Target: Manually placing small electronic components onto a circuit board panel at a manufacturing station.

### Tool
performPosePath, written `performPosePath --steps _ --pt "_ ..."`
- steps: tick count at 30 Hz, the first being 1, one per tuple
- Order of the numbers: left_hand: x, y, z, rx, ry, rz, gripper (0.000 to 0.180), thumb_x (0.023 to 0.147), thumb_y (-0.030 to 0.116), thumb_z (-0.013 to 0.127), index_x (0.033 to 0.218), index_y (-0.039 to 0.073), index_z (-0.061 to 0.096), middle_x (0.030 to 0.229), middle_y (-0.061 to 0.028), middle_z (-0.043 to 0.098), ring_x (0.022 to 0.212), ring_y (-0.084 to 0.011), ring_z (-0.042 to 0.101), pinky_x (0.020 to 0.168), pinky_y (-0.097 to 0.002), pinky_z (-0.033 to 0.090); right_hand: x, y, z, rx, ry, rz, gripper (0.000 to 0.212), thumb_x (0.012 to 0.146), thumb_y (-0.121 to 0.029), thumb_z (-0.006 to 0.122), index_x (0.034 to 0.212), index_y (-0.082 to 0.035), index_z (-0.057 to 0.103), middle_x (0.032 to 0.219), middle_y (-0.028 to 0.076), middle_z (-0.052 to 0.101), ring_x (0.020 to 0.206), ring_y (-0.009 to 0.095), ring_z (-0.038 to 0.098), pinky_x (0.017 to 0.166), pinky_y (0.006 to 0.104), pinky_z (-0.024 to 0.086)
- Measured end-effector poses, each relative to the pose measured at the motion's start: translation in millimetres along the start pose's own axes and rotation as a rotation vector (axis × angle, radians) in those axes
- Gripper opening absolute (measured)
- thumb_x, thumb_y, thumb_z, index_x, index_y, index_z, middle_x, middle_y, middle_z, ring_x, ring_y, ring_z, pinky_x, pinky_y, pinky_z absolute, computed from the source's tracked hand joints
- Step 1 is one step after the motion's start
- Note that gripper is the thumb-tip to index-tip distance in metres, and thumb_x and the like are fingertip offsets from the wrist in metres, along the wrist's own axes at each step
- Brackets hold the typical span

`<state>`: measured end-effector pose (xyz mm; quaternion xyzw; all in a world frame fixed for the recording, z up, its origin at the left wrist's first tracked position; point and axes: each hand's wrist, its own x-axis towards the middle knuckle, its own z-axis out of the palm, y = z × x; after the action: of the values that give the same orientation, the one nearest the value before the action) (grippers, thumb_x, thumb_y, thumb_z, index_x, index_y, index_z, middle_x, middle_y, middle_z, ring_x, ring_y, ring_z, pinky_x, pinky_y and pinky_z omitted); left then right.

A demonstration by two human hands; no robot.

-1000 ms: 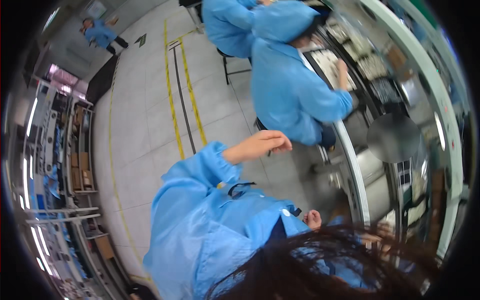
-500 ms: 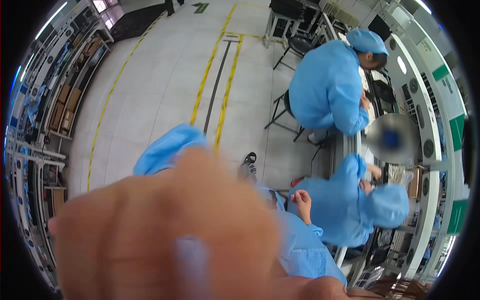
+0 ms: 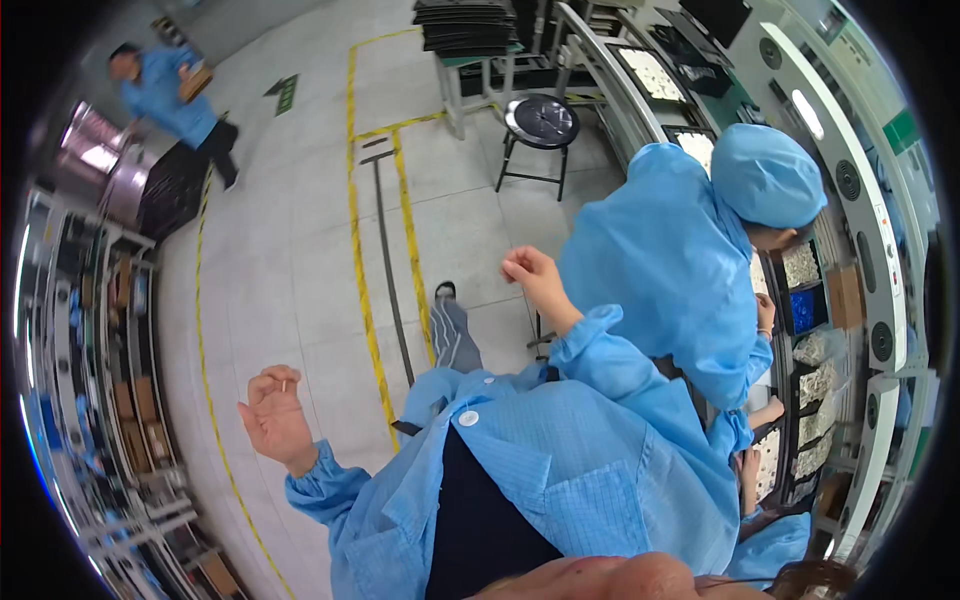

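Observation:
My left hand hangs out in front at the left, palm partly showing, with fingers loosely bent and apart. Nothing lies in it. Further right, my right hand is held out over the floor, its fingers curled in toward the thumb and no object showing between them. Both arms are in light blue work-coat sleeves. The right hand is nearest to a seated co-worker in a blue coat and cap but appears apart from them. One grey-trousered leg of mine is stepping forward on the tiles.
A long workbench with trays of small pale parts runs along the right, co-workers at it. A black round stool stands ahead, near stacked black trays. Yellow floor tape runs ahead. Shelving lines the left; a person carries a box.
My left hand, blurred close before the camera earlier, is now lowered to the left. My right hand reaches further forward. The stool and seated co-worker appear nearer; a person with a box has come into view.

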<state>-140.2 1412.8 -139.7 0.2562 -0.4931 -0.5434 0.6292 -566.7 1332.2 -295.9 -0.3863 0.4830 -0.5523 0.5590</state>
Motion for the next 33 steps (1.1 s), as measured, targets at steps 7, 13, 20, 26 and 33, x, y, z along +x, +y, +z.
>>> performPosePath --steps 7,13,20,26,33 --pt "327.6 -189.4 -50.0 0.088 0.270 -0.212 0.042 0.100 0.032 0.043 0.122 -0.001 0.057 0.119 -0.0130 0.061 0.108 -0.0231 0.057 0.096 -0.0396 0.044 214.6 2.9 -72.9 0.137 0.437 0.094 0.013 0.094 -0.011 0.064 0.103 -0.002 0.061 0.088 0.006 0.066 0.080 0.015 0.063 0.076 0.0284 0.051" --pt "559.6 -323.0 75.5 0.351 -0.251 -0.440 0.030 0.101 0.026 0.049 0.111 0.001 0.063 0.107 -0.0077 0.066 0.098 -0.0161 0.060 0.090 -0.0321 0.046 290.4 -9.4 -179.7 0.280 0.839 -0.003 0.016 0.094 -0.012 0.065 0.104 0.000 0.061 0.092 0.009 0.066 0.082 0.016 0.063 0.074 0.0286 0.053" --pt "695.5 -535.4 190.5 0.326 -0.289 -0.612 0.023 0.100 0.020 0.051 0.109 0.004 0.065 0.101 -0.0034 0.068 0.091 -0.0104 0.059 0.082 -0.0265 0.047 434.5 23.3 -350.2 0.309 1.092 -0.132 0.012 0.095 -0.010 0.063 0.102 -0.001 0.061 0.099 0.010 0.067 0.084 0.017 0.063 0.076 0.0280 0.053" --pt "773.4 -677.6 237.1 0.804 -0.565 -0.755 0.027 0.096 0.023 0.056 0.113 0.003 0.063 0.104 -0.0103 0.069 0.094 -0.0204 0.064 0.082 -0.0326 0.050 565.9 -20.4 -491.2 -0.597 1.482 -0.117 0.013 0.096 -0.009 0.060 0.098 0.003 0.057 0.097 0.012 0.063 0.086 0.022 0.059 0.081 0.0329 0.048" --pt "814.8 -942.0 237.0 1.216 -0.934 -0.820 0.057 0.088 0.030 0.064 0.138 0.008 0.048 0.138 -0.0256 0.049 0.126 -0.0420 0.049 0.107 -0.0459 0.040 636.1 -33.4 -563.0 -0.753 1.856 0.139 0.011 0.095 -0.003 0.052 0.100 0.006 0.052 0.116 0.026 0.055 0.107 0.036 0.056 0.094 0.0406 0.043"
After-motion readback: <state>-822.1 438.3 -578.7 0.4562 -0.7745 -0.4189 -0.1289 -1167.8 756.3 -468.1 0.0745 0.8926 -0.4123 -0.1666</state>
